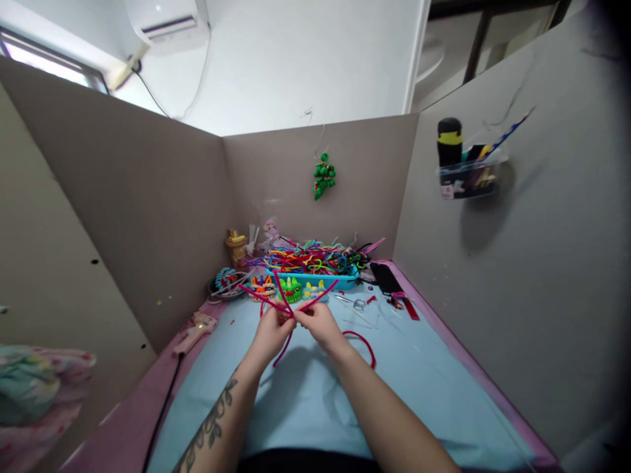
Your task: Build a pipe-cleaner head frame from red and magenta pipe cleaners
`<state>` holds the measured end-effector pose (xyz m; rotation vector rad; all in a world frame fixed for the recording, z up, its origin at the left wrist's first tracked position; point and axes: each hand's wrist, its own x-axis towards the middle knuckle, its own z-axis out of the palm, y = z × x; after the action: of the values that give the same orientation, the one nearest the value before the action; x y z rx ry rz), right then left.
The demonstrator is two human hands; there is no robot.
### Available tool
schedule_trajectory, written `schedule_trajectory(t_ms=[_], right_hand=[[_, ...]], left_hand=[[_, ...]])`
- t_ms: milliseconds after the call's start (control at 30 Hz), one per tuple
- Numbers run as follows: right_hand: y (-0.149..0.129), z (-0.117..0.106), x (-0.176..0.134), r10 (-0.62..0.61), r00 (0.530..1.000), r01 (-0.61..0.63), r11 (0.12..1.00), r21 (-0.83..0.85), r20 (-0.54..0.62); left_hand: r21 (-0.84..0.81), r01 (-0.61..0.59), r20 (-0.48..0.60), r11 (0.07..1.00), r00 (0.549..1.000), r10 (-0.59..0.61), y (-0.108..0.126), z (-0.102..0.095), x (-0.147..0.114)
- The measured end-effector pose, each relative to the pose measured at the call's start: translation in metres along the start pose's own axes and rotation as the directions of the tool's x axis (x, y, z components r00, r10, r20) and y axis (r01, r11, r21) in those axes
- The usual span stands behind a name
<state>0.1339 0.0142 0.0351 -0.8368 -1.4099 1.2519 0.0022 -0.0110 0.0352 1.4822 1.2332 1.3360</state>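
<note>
Several dark pink pipe cleaners [323, 293] cross at one spot, their ends fanning up and one hanging down. My left hand [272, 328] pinches them close to the crossing. From the other side my right hand [319, 323] grips the same crossing, its thumb and fingertips meeting those of the left. Fingers cover the exact joint. Below and right of my right hand a red pipe cleaner [367, 343] curves over the light blue table cover [394, 401]. Just beyond the hands stand small figures made of pipe cleaners: orange [261, 287], green [290, 290] and yellow-blue [314, 291].
A blue tray [340, 282] heaped with coloured pipe cleaners stands at the back. To its right lie scissors [355, 303] and a black phone-like slab [387, 278]. A pink glue gun [196, 332] with a cord is at left. Grey partitions [177, 217] enclose the table.
</note>
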Motion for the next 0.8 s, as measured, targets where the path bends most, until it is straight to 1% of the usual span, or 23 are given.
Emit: schedule_trajectory(t_ms=[100, 200, 300, 400, 500, 567, 667, 733, 800], right_hand=[[0.002, 0.004, 0.001, 0.059, 0.997, -0.057, 0.997, 0.051, -0.048], [0.006, 0.010, 0.001, 0.152, 0.982, -0.129, 0.973, 0.191, -0.111], [0.009, 0.014, 0.001, 0.198, 0.970, -0.157, 0.951, 0.267, -0.138], [0.009, 0.009, 0.002, 0.198, 0.969, -0.158, 0.956, 0.248, -0.145], [0.006, 0.000, 0.004, 0.202, 0.963, -0.170, 0.970, 0.175, -0.180], [0.003, -0.006, 0.005, 0.211, 0.957, -0.186, 0.973, 0.140, -0.197], [-0.001, -0.012, 0.006, 0.198, 0.961, -0.180, 0.978, 0.106, -0.195], [-0.003, -0.014, 0.007, 0.177, 0.965, -0.165, 0.983, 0.082, -0.192], [-0.005, -0.015, 0.009, 0.170, 0.968, -0.158, 0.984, 0.076, -0.187]], left_hand=[[0.009, -0.067, -0.020, 0.998, 0.998, 0.068, -0.002, 0.003, 0.000], [0.071, -0.136, -0.029, 0.988, 0.990, 0.138, -0.003, 0.005, 0.001], [0.091, -0.146, -0.038, 0.985, 0.988, 0.149, -0.002, 0.006, 0.001], [0.064, -0.083, -0.012, 0.994, 0.996, 0.084, 0.002, 0.000, -0.001], [0.047, -0.003, 0.048, 0.999, 0.999, 0.001, 0.009, -0.014, -0.005], [0.072, 0.034, 0.069, 0.997, 0.997, -0.039, 0.014, -0.024, -0.008], [0.199, 0.022, 0.060, 0.980, 0.998, -0.035, 0.020, -0.037, -0.007], [0.305, -0.023, 0.060, 0.952, 0.998, 0.004, 0.021, -0.042, -0.004], [0.371, -0.058, 0.058, 0.927, 0.998, 0.039, 0.021, -0.045, 0.000]])
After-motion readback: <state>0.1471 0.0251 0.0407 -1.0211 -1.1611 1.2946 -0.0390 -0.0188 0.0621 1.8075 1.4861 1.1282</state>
